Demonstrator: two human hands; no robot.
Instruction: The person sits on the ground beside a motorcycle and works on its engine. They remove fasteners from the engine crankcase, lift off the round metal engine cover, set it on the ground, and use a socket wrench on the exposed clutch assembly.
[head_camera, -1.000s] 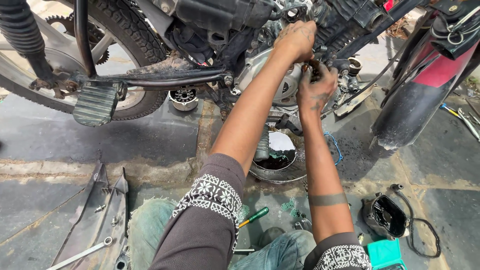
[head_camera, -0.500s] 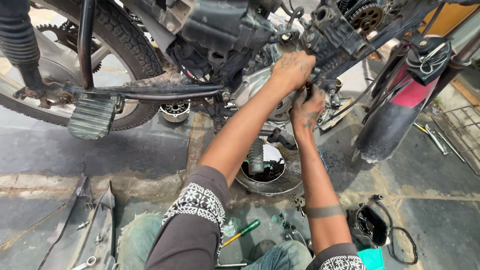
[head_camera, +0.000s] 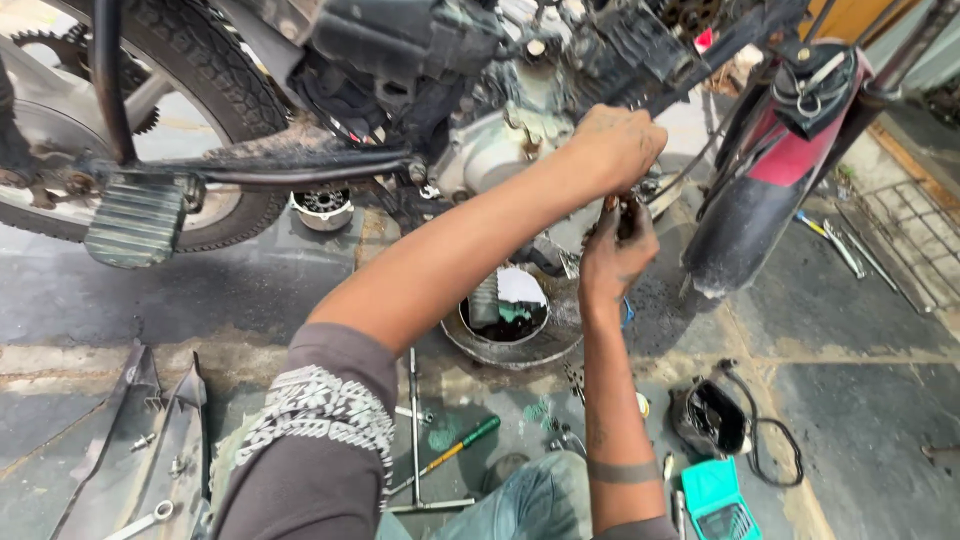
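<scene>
Left hand (head_camera: 615, 148) is curled, its grip closed on a small part (head_camera: 622, 203) at the engine (head_camera: 500, 150); what the part is cannot be told. Right hand (head_camera: 612, 255) comes up from below, fingers pinched on the same part. Both hands are greasy.

Risk: a greasy grip may slip, dropping the part into the oily pan (head_camera: 515, 320) directly beneath or onto the floor (head_camera: 120, 300).

Risk: loose tools, a T-wrench (head_camera: 413, 430) and screwdriver (head_camera: 455, 452), lie near the knees and could be kicked.
</scene>
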